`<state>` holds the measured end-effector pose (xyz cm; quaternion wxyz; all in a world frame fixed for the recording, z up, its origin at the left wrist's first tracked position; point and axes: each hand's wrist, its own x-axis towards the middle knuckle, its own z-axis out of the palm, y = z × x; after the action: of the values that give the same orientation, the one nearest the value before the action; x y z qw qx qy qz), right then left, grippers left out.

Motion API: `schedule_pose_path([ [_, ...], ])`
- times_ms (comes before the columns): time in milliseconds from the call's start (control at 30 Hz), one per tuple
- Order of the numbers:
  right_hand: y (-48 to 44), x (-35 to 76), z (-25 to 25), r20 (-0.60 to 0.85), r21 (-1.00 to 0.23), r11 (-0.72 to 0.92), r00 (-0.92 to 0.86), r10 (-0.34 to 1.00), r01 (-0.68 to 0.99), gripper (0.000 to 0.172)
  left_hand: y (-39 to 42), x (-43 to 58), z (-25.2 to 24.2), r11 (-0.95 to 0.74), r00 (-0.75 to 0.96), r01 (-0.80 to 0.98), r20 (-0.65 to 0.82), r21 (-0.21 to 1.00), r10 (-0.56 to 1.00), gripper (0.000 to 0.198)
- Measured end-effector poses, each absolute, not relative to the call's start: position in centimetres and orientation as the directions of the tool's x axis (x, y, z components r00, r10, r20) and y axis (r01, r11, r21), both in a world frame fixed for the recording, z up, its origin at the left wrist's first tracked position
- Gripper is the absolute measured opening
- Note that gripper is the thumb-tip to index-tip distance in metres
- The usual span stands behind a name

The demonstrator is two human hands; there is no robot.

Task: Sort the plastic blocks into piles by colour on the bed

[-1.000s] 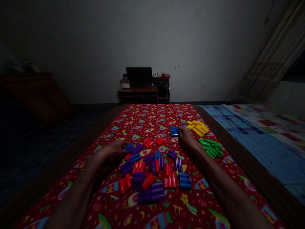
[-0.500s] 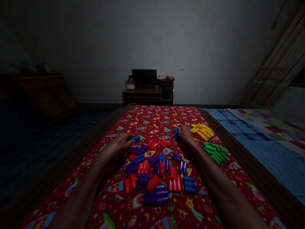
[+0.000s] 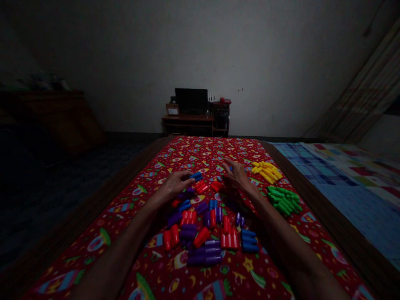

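My left hand (image 3: 176, 183) pinches a pair of short blue plastic tubes (image 3: 196, 176) between thumb and fingers, above the far side of the loose pieces. To its right, my right hand (image 3: 238, 176) hovers palm down with fingers apart and holds nothing that I can see. A bit of blue plastic (image 3: 231, 168) shows past its fingers, mostly hidden. Between and below the hands lie mixed tube-shaped pieces: red ones (image 3: 229, 240), purple ones (image 3: 204, 255) and blue ones (image 3: 249, 241), several stuck side by side.
A yellow pile (image 3: 267, 171) and a green pile (image 3: 283, 200) of similar pieces lie right of my right arm. A red patterned cloth (image 3: 212, 150) covers the table. Beyond stand a desk (image 3: 187, 118) with a dark monitor (image 3: 191, 100); a blue checked mat (image 3: 315, 175) lies right.
My left hand has moved right with the blue tubes. My right hand has come away from the blue pieces and shifted slightly left, its fingers spreading.
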<state>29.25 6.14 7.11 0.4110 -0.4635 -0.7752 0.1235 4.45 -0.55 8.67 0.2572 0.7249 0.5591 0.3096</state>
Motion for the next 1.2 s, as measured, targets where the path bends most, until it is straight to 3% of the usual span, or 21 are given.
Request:
schedule_pose_path([
  [100, 3.9, 27.1, 8.7, 0.435, -0.635, 0.667, -0.533, 0.726, 0.39, 0.03, -0.7, 5.9, 8.4, -0.27, 0.19, 0.634, 0.192, 0.724, 0.963, 0.04],
  [200, 2.9, 26.2, 9.4, 0.417, -0.584, 0.718, -0.619, 0.666, 0.379, 0.023, -1.3, 6.5, 9.2, -0.284, 0.192, 0.667, 0.209, 0.689, 0.959, 0.038],
  [267, 3.4, 26.9, 9.6, 0.444, -0.554, 0.683, -0.525, 0.726, 0.476, 0.022, -1.8, 6.0, 10.0, -0.268, 0.202, 0.735, 0.177, 0.622, 0.963, 0.035],
  [433, 6.3, 31.4, 8.7, 0.471, -0.486, 0.395, -0.147, 0.87, 0.78, 0.026, -3.2, 3.9, 11.4, -0.201, 0.271, 0.919, -0.173, 0.339, 0.947, 0.024],
  [500, 7.2, 33.2, 8.0, 0.452, -0.445, 0.289, -0.066, 0.889, 0.847, 0.028, -3.5, 3.9, 11.1, -0.189, 0.255, 0.945, -0.24, 0.268, 0.937, 0.023],
  [633, 8.1, 35.2, 6.5, 0.336, -0.443, 0.206, -0.052, 0.94, 0.873, 0.036, -3.7, 5.2, 9.8, -0.2, 0.238, 0.963, -0.226, 0.178, 0.945, 0.01],
  [733, 8.2, 35.5, 6.0, 0.298, -0.465, 0.217, -0.079, 0.951, 0.858, 0.037, -3.7, 5.8, 9.2, -0.231, 0.252, 0.964, -0.176, 0.13, 0.952, 0.015],
  [867, 8.4, 35.4, 6.3, 0.369, -0.504, 0.216, -0.018, 0.929, 0.836, 0.034, -3.3, 6.0, 10.0, -0.216, 0.256, 0.939, -0.124, 0.269, 0.959, 0.01],
  [1000, 7.8, 34.5, 7.8, 0.459, -0.559, 0.31, -0.024, 0.888, 0.769, 0.031, -2.7, 6.8, 11.2, -0.195, 0.153, 0.831, 0.123, 0.52, 0.981, 0.017],
  [1100, 5.9, 32.3, 9.3, 0.414, -0.641, 0.48, -0.257, 0.873, 0.599, 0.036, -2.3, 7.5, 11.2, -0.195, 0.046, 0.681, 0.225, 0.706, 0.973, 0.026],
  [1200, 3.3, 29.1, 10.4, 0.343, -0.696, 0.624, -0.599, 0.723, 0.356, 0.037, -2.2, 8.0, 10.5, -0.231, 0.007, 0.565, 0.275, 0.792, 0.961, 0.032],
])
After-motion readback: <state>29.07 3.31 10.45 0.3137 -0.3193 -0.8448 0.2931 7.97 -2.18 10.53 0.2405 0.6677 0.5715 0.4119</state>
